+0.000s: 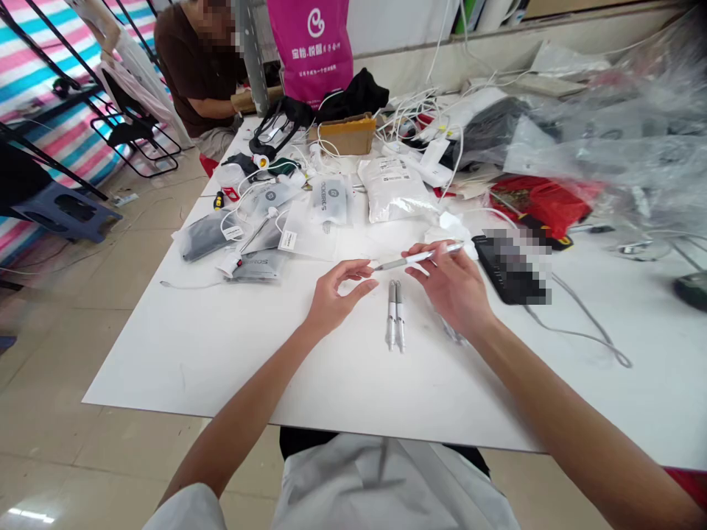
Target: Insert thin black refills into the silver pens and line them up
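My right hand [456,283] holds a white pen with a grey grip [412,259] level above the table, its tip pointing left. Close to that tip is my left hand [338,294], thumb and fingers apart in a curve; whether a fingertip touches the pen I cannot tell. Below and between the hands, two similar white and grey pens [396,316] lie side by side on the white table [232,361]. Something clear and shiny [454,331] lies partly hidden under my right wrist.
A black device [505,269] with a grey cable lies to the right. Bagged items [257,265], a white parcel [395,190], cables and a yellow-edged box [345,138] crowd the back. Clear plastic [596,140] piles up at the back right. Another person [202,73] sits beyond the far left corner.
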### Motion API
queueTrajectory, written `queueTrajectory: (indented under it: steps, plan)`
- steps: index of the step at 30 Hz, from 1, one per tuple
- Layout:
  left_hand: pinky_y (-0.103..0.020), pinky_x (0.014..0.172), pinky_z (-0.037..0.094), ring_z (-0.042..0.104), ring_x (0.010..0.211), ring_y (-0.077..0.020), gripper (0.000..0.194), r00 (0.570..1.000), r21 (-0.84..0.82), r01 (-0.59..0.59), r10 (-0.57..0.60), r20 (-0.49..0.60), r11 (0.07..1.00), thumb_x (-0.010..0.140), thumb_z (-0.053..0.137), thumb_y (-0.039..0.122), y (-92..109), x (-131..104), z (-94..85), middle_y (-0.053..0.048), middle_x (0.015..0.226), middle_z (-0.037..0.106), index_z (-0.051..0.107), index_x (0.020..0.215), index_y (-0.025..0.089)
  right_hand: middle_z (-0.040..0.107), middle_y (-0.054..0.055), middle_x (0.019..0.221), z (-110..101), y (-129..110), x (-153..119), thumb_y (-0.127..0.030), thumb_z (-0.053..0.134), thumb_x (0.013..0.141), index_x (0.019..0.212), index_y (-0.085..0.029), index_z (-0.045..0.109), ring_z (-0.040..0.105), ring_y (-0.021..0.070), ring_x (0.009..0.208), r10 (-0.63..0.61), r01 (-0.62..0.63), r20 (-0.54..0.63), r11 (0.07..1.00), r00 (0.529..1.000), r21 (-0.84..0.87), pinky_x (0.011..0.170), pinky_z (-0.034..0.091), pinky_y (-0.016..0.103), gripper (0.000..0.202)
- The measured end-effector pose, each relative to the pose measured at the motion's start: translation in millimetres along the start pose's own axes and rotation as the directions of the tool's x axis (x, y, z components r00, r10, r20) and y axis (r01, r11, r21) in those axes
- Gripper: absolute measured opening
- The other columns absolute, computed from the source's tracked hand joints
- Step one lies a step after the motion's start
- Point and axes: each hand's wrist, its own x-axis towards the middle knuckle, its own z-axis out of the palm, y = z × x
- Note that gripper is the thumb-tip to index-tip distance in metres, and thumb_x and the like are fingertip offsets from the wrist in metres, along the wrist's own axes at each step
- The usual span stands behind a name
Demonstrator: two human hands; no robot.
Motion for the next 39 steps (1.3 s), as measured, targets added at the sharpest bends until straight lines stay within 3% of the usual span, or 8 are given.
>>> queueTrajectory:
  steps: [3,6,10,16,28,32,35,39]
  plan:
    - [-0.036,0.103,0.056,0.074,0.111,-0.0211,0.028,0.999,0.075,0.038,-0.036,-0.036,0.996,0.098,0.077,0.044,1.7,0.7,-1.7,-0.008,0.116,0.080,0.077,0.116,0.022,0.054,-0.002,0.079,-7.4,-14.2,7.5,-0.056,0.078,0.094,0.088,-0.030,0.060,0.058,0.0165,0.075,0.043,-0.046,0.019,0.985,0.999,0.165,0.075,0.059,0.034,0.032]
    - [-0.035,0.099,0.056,0.073,0.107,-0.0209,0.025,0.999,0.190,0.027,-0.021,-0.037,0.981,0.102,0.070,0.045,-1.6,1.8,-3.4,-0.007,0.112,0.079,0.077,0.109,0.022,0.028,-0.004,0.067,-19.6,-26.0,13.6,-0.060,0.068,0.099,0.077,-0.028,0.052,0.032,0.0159,0.057,0.021,-0.026,0.030,0.983,0.999,0.179,0.058,0.047,0.033,0.041]
    - [-0.037,0.094,0.054,0.071,0.099,-0.0207,0.021,0.978,0.368,-0.197,0.157,0.137,0.909,0.106,0.065,0.039,-14.6,-0.2,-2.2,-0.007,0.106,0.077,0.074,0.111,0.022,0.013,-0.004,0.065,-31.2,-34.0,15.3,-0.060,0.054,0.103,0.065,-0.026,0.034,0.011,0.0169,0.058,-0.043,0.037,0.058,0.995,0.997,0.093,0.052,0.027,0.035,0.055]
    - [-0.041,0.092,0.050,0.067,0.100,-0.0241,0.026,0.863,0.538,-0.478,0.258,0.434,0.694,0.111,0.055,0.036,-27.2,-5.3,1.7,-0.011,0.109,0.076,0.071,0.122,0.018,0.010,-0.004,0.067,-30.6,-37.4,13.1,-0.063,0.048,0.103,0.066,-0.025,0.026,0.006,0.0177,0.062,-0.085,0.081,0.056,0.995,0.995,0.065,0.056,0.018,0.036,0.057]
    - [-0.040,0.100,0.051,0.062,0.102,-0.0235,0.033,0.786,0.510,-0.547,0.198,0.585,0.664,0.111,0.054,0.043,-16.2,-12.7,10.0,-0.013,0.118,0.068,0.076,0.117,0.019,0.015,-0.005,0.064,-41.6,-28.9,17.6,-0.057,0.059,0.097,0.064,-0.026,0.040,0.012,0.0154,0.058,-0.066,0.059,0.030,0.978,0.997,0.198,0.053,0.028,0.033,0.050]
    - [-0.041,0.096,0.051,0.062,0.097,-0.0231,0.032,0.815,0.564,-0.497,0.131,0.565,0.660,0.110,0.054,0.044,-15.7,-12.4,9.4,-0.012,0.112,0.066,0.073,0.104,0.019,0.021,-0.006,0.066,-43.8,-30.1,21.0,-0.061,0.064,0.095,0.066,-0.026,0.044,0.023,0.0147,0.058,-0.083,0.079,0.008,0.968,0.997,0.239,0.059,0.039,0.034,0.049]
    - [-0.042,0.095,0.051,0.064,0.097,-0.0233,0.019,0.861,0.594,-0.405,0.069,0.505,0.695,0.107,0.059,0.037,-15.1,-12.2,7.5,-0.009,0.109,0.068,0.066,0.110,0.020,0.040,-0.002,0.074,-41.8,-39.4,24.1,-0.067,0.070,0.093,0.074,-0.026,0.050,0.044,0.0164,0.068,-0.111,0.117,-0.042,0.974,0.993,0.194,0.070,0.048,0.036,0.049]
    - [-0.038,0.087,0.052,0.064,0.084,-0.0194,0.024,0.918,0.617,-0.214,-0.059,0.391,0.758,0.096,0.064,0.024,-11.3,-10.8,3.2,-0.002,0.099,0.069,0.061,0.119,0.024,0.058,0.001,0.086,-45.8,-50.8,15.3,-0.068,0.078,0.089,0.083,-0.026,0.063,0.053,0.0141,0.072,-0.315,0.314,-0.106,0.949,0.943,-0.026,0.063,0.044,0.030,0.045]
